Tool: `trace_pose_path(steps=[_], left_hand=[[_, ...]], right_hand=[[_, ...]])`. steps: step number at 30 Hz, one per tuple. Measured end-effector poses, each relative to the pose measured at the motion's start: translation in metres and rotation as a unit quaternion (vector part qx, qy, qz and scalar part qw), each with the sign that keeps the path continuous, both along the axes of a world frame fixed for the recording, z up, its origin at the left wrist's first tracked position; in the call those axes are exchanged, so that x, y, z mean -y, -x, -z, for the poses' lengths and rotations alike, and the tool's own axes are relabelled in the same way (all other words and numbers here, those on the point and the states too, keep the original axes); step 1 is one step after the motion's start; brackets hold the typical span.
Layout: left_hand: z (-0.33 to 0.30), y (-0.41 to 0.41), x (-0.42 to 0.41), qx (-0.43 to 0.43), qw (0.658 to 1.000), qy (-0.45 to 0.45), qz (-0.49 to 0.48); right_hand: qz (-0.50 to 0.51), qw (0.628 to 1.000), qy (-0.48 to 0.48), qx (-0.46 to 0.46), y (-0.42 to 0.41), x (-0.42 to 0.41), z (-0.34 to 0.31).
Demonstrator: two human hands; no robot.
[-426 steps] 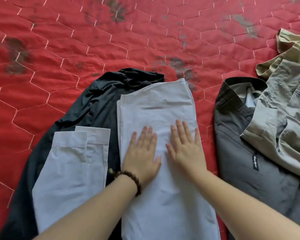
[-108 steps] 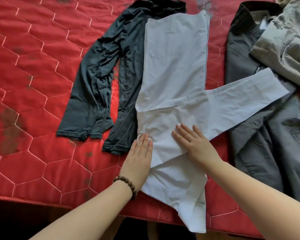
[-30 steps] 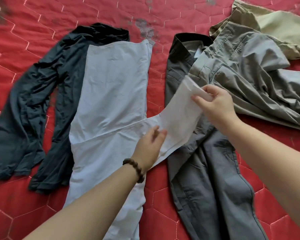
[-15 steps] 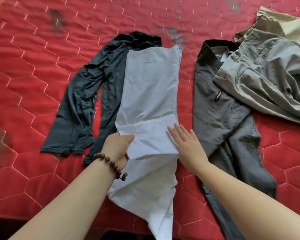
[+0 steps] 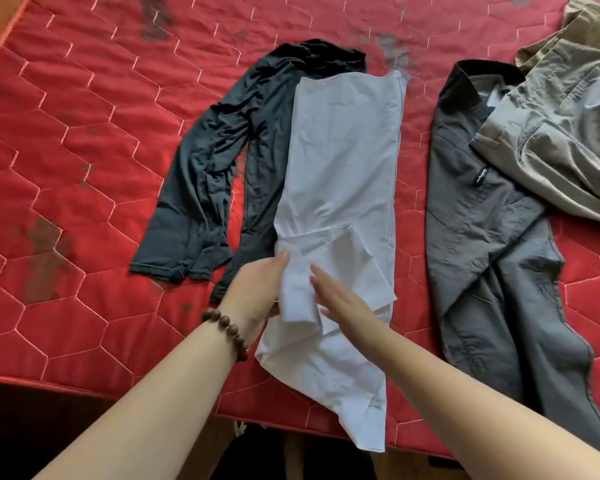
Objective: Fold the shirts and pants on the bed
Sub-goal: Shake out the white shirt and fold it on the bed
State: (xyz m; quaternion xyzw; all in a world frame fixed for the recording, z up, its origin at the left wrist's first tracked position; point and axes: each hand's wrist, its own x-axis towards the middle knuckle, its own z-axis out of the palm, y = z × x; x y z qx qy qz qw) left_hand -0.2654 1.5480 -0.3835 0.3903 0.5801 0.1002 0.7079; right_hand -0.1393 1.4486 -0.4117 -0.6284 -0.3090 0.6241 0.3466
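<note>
Head view | white shirt [image 5: 340, 161] sleeve, outstretched a second ago, now doubled over body | left hand [image 5: 257, 289] grasping the fold | right hand [image 5: 340, 303] flat, pressing | sleeves done; lengthwise fold pending.

Left forearm: bare, entered from the lower left and angled up and to the right.
Left wrist: ringed by a bracelet of dark brown round wooden beads [image 5: 226, 329].
Left hand [image 5: 257, 289]: seen back upward, fingers curled round a folded part of the pale white cotton shirt [image 5: 340, 174], which is held in the grip; the fingertips are hidden under the cloth.
Right forearm: bare, entered from the lower right and angled up and to the left.
Right hand [image 5: 343, 303]: laid flat, fingers straight and together, pressed on the same shirt just beside the left hand; slightly blurred.
Spacing: the two hands are nearly touching.
</note>
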Motion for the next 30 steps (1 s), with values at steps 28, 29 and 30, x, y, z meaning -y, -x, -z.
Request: trace_pose_path(steps=[28,29,30], left_hand=[[0.128,-0.028,0.019,-0.279,0.535,-0.513,0.611],[0.135,-0.024,0.015,-0.290,0.532,-0.509,0.611],[0.141,-0.020,0.011,-0.298,0.528,-0.516,0.606]], right_hand=[[-0.237,0.708,-0.244,0.619,-0.088,0.002,0.088],[-0.281,0.703,-0.243,0.606,-0.086,0.002,0.093],[-0.315,0.706,-0.225,0.593,-0.085,0.000,0.097]])
